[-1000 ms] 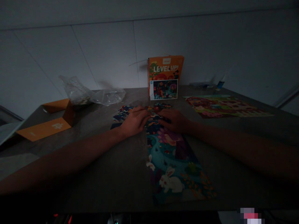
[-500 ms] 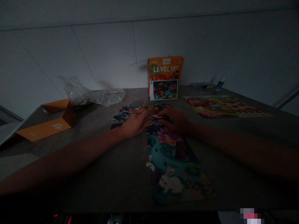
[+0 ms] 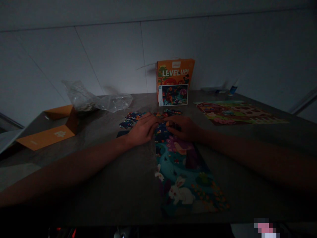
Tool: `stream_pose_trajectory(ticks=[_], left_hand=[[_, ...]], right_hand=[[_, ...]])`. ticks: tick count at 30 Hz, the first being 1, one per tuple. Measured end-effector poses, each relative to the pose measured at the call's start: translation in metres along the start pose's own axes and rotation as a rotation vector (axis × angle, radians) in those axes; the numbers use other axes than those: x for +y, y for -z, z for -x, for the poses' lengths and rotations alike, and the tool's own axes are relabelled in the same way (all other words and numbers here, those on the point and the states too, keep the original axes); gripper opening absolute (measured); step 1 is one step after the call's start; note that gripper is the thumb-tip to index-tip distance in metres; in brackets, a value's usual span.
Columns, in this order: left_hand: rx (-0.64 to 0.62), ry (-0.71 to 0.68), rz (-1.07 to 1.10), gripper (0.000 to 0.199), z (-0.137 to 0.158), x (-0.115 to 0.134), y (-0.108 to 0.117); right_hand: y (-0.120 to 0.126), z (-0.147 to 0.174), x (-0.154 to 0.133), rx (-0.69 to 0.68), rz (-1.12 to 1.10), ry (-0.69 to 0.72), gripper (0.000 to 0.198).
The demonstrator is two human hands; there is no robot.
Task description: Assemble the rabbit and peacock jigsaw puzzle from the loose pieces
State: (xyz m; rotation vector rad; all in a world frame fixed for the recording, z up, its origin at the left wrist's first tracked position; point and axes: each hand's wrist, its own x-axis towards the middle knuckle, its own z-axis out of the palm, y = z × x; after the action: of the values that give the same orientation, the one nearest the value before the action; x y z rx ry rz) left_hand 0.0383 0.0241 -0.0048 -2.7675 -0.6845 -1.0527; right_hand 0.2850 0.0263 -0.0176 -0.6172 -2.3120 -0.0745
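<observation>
A partly joined jigsaw puzzle (image 3: 182,178) lies in front of me, showing white rabbits, a blue stream and a purple bird. At its far left edge, my left hand (image 3: 143,129) rests with fingers stretched forward, close to the loose puzzle pieces (image 3: 128,123). My right hand (image 3: 185,128) is over the puzzle's far right part, fingers curled and thumb drawn in. Whatever may be between those fingers is hidden in the dim light. More puzzle pieces (image 3: 170,113) are just beyond both hands.
Behind the pieces stands an orange puzzle box (image 3: 173,73), a picture card (image 3: 174,96) leaning on it. Another puzzle (image 3: 230,113) lies to the right. On the left are an open orange box (image 3: 49,136) and a clear plastic bag (image 3: 115,102). A small blue-labelled item (image 3: 232,90) sits far right.
The light-edged puzzle piece between my hands no longer shows. My right fingers have curled in more, and my left thumb has drawn back slightly toward its fingers.
</observation>
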Motion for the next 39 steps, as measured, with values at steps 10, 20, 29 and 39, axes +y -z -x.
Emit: stream_pose_trajectory(ticks=[10,20,29,39], left_hand=[[0.066,-0.070,0.016,0.018,0.0005,-0.0046,-0.0033],[0.078,-0.072,0.010,0.018,0.0002,-0.0042,-0.0040],[0.063,0.005,0.034,0.021,0.0005,-0.0067,-0.0043],[0.061,0.029,0.023,0.022,0.0008,-0.0090,-0.0056]], right_hand=[[-0.0002,0.0013,0.0030,-0.040,0.005,-0.040,0.034],[-0.0014,0.0019,0.0028,-0.025,-0.020,-0.035,0.038],[-0.0016,0.0023,0.0033,-0.023,0.013,-0.011,0.041],[-0.0027,0.0029,0.0042,-0.049,0.012,-0.060,0.044]])
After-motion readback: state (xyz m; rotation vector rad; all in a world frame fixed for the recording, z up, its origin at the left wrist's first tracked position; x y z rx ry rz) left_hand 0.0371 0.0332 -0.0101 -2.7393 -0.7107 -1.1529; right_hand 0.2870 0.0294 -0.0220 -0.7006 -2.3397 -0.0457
